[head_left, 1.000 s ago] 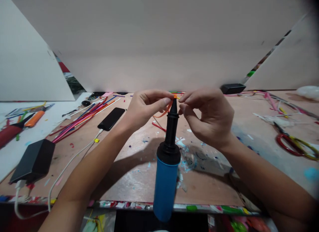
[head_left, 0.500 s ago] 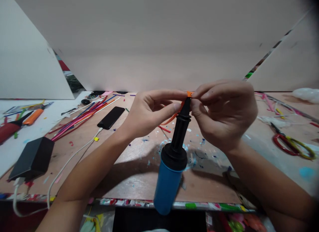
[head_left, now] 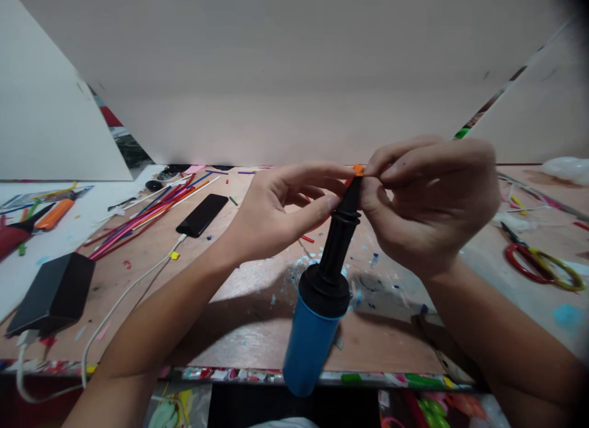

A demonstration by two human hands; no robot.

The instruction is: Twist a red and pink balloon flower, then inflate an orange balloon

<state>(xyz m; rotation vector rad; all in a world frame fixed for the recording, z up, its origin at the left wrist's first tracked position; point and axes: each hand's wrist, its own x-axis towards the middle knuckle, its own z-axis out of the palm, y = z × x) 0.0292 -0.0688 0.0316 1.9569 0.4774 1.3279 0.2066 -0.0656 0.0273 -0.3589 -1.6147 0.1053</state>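
Observation:
A hand balloon pump (head_left: 313, 348) with a blue barrel and black top leans upward at the table's front edge. At the tip of its tapered black nozzle (head_left: 351, 196) is the mouth of an orange balloon (head_left: 358, 170). My right hand (head_left: 427, 201) pinches the balloon's mouth between thumb and forefinger. From the other side, my left hand (head_left: 289, 210) closes thumb and forefinger about the nozzle tip and balloon. Most of the balloon's length is hidden behind my left fingers.
Left on the table lie a black phone (head_left: 202, 215) with a white cable, a black box (head_left: 53, 293) and a bundle of long uninflated balloons (head_left: 147, 216). Scissors (head_left: 543, 262) lie at right. White panels (head_left: 294, 72) stand behind.
Both hands and the nozzle tip have shifted slightly to the right, tilting the pump further. The orange balloon's trailing part has gone from sight behind my left hand.

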